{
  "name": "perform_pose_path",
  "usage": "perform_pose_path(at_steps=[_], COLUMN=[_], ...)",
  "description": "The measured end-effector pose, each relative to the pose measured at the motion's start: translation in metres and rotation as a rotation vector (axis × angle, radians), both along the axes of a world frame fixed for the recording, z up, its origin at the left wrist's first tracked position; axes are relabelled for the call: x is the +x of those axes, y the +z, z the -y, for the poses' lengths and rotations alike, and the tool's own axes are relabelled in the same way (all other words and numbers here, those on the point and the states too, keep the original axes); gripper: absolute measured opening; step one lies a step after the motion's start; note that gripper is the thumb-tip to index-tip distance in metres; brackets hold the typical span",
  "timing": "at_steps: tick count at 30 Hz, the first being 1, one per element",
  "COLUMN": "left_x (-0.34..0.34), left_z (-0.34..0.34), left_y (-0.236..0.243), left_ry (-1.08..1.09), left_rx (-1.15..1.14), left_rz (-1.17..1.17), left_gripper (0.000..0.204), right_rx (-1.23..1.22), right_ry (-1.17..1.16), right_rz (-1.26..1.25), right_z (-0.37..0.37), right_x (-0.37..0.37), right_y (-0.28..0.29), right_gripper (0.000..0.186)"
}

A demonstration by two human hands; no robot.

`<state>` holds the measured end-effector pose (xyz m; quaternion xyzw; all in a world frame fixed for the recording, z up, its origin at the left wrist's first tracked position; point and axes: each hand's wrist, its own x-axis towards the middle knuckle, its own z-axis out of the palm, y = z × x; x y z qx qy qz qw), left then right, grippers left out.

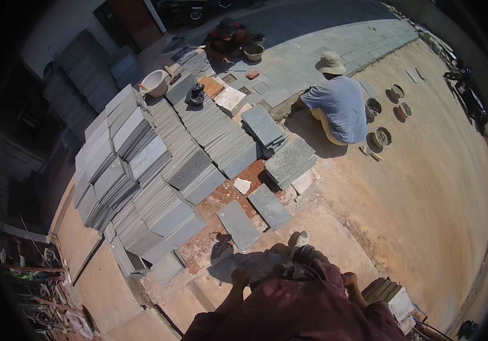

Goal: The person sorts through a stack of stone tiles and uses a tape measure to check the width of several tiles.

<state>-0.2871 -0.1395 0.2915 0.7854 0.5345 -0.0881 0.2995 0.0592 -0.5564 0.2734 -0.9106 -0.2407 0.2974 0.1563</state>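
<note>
My left hand (pixel 240 277) hangs low beside my dark red shirt, its fingers curled in, and nothing shows in it. My right hand (pixel 349 278) is at my other side, also curled closed with nothing seen in it. Ahead of my left hand a grey stone tile (pixel 238 225) lies on the reddish ground, apart from my fingers. Beside it lies a second grey tile (pixel 269 207). Another tile (pixel 168 268) is to the left. My light shoe (pixel 298 239) stands just in front of me.
Large stacks of grey tiles (pixel 184 165) fill the left and middle. A white bucket (pixel 154 83) stands behind them. A co-worker in a hat (pixel 335 108) squats ahead near mortar buckets (pixel 381 137); another person (pixel 227 38) crouches farther off. Stacked blocks (pixel 389 298) are at my right.
</note>
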Motion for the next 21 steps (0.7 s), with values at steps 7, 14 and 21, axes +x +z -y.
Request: perform_pose_path(at_steps=[7, 14, 21], left_x=[0.048, 0.14, 0.295], left_z=[-0.013, -0.02, 0.07], left_y=[-0.009, -0.059, -0.117], left_ry=[-0.177, 0.068, -0.28], left_rx=[0.071, 0.282, 0.126], left_rz=[-0.103, 0.003, -0.251], left_gripper=[0.021, 0.019, 0.023], right_rx=[0.243, 0.274, 0.26], right_ry=[-0.884, -0.923, -0.967], right_rz=[-0.428, -0.493, -0.135], right_z=[-0.005, 0.023, 0.14], right_x=[0.025, 0.115, 0.277], right_y=[0.028, -0.052, -0.126], right_gripper=[0.038, 0.038, 0.036])
